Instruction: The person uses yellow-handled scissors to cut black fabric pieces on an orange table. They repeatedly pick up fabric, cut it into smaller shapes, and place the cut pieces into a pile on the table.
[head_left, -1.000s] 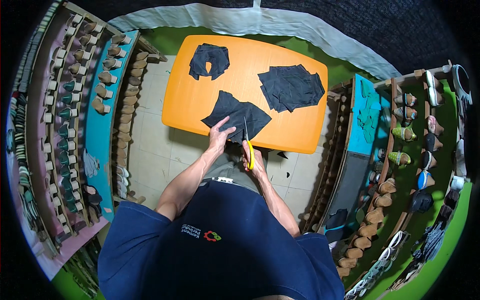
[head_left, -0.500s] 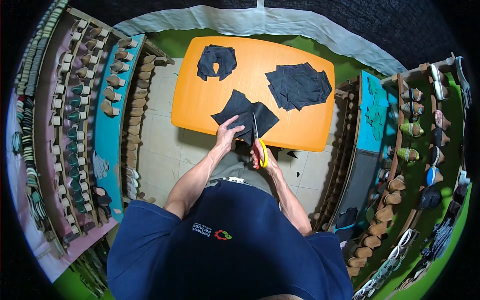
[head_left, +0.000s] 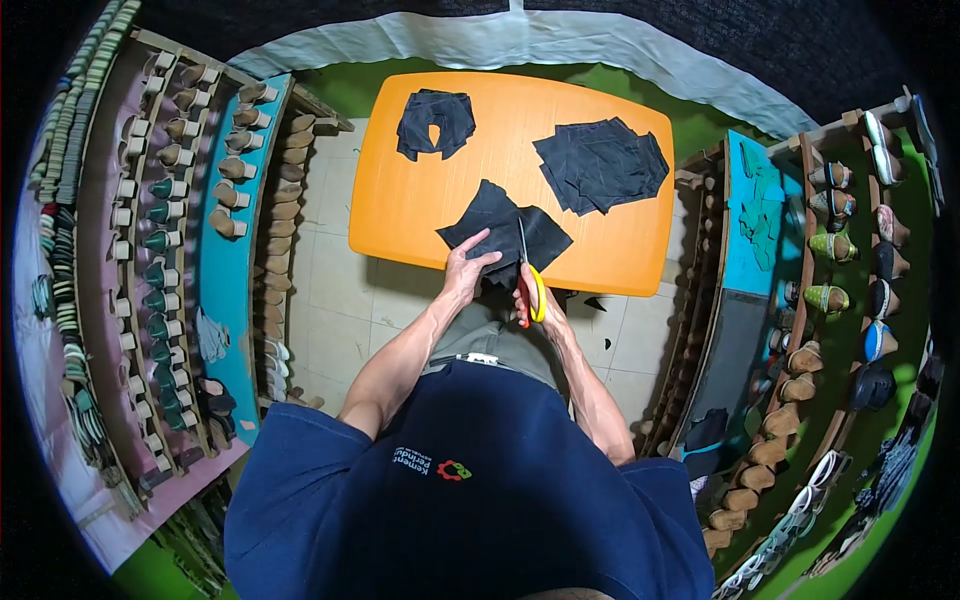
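A piece of black cloth (head_left: 490, 215) lies over the near edge of the orange table, its lower part hanging toward my lap. My left hand (head_left: 466, 270) rests on its left side, with the thumb and index finger stretched out and spread; the remaining fingers are hard to see. In my right hand (head_left: 530, 305) is a pair of scissors (head_left: 538, 292) with yellow and red handles. Their blades point away from me and lie against the cloth, right of my left hand. How far apart the blades stand cannot be made out.
On the orange table (head_left: 400, 220) lie a black cloth stack with a hole (head_left: 455, 115) at far left and a larger black stack (head_left: 605, 165) at right. Racks of shoe forms (head_left: 165, 325) and finished shoes (head_left: 825, 245) flank me. Dark scraps (head_left: 607, 343) lie on the tiled floor.
The cloth and both hands have shifted slightly right across the table. The scissor tips sit a little farther up the cloth. The whole view has also moved slightly.
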